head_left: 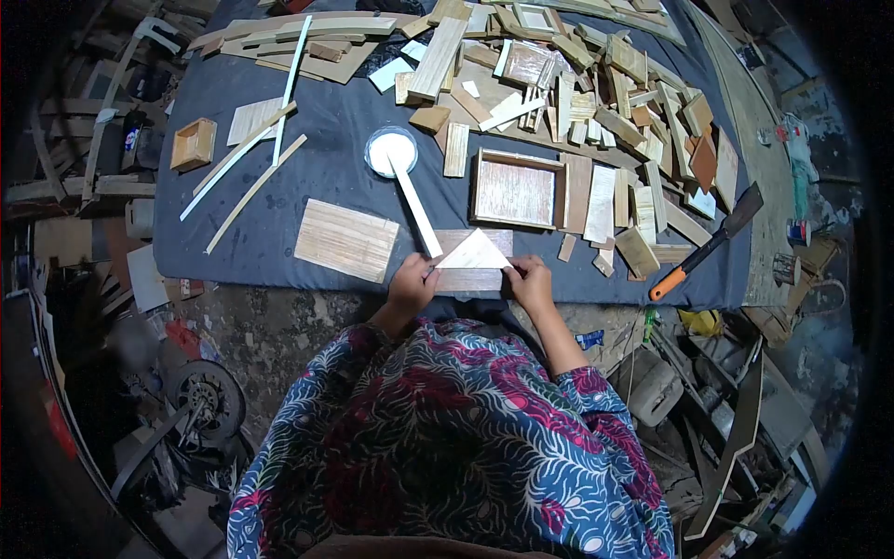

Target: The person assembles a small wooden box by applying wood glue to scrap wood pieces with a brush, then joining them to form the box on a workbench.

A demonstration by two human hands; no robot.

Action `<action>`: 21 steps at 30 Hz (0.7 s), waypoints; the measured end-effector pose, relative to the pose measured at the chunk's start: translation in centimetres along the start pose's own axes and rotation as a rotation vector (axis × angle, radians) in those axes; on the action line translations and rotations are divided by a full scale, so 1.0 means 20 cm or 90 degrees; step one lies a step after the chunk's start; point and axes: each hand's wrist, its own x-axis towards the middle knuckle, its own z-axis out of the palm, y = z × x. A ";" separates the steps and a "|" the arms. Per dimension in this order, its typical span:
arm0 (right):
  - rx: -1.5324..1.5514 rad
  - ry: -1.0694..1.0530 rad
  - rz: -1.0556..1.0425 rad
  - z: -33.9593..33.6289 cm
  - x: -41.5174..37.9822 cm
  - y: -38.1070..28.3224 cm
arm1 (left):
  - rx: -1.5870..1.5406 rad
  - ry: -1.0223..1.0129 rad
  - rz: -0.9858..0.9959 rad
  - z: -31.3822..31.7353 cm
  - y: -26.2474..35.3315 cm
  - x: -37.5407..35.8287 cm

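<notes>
A pale triangular wood piece [475, 252] lies over a rectangular board [470, 280] at the table's near edge. My left hand [411, 284] is closed at the triangle's left corner, its fingertips pinching there. At the right corner, my right hand [531, 282] pinches the same piece between thumb and fingers. A long pale stick [414, 210] runs from a round container of white material [390, 151] down to beside my left fingers. To the left lies a flat wooden panel [346, 240].
An open wooden box [519, 191] sits beyond my right hand. Many wood offcuts [596, 102] are heaped at the back right. A saw with an orange handle [672, 280] lies at the right edge. Thin strips [256, 194] and a small box [194, 144] are at the left.
</notes>
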 end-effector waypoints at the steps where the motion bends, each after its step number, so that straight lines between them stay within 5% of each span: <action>1: 0.006 -0.001 0.021 -0.01 0.00 0.00 | -0.022 -0.014 -0.006 -0.01 0.01 -0.01; 5: 0.005 0.010 0.048 -0.01 0.00 -0.03 | 0.006 0.022 0.053 0.00 0.02 0.02; 9: 0.001 -0.029 0.061 -0.02 0.00 -0.06 | -0.010 0.008 -0.049 0.01 0.03 0.03; 11: -0.071 0.047 -0.074 0.01 0.00 -0.03 | -0.019 -0.002 -0.064 0.02 0.03 0.03; 21: 0.000 0.046 0.004 0.03 -0.04 -0.07 | -0.026 0.024 -0.104 0.04 0.02 0.01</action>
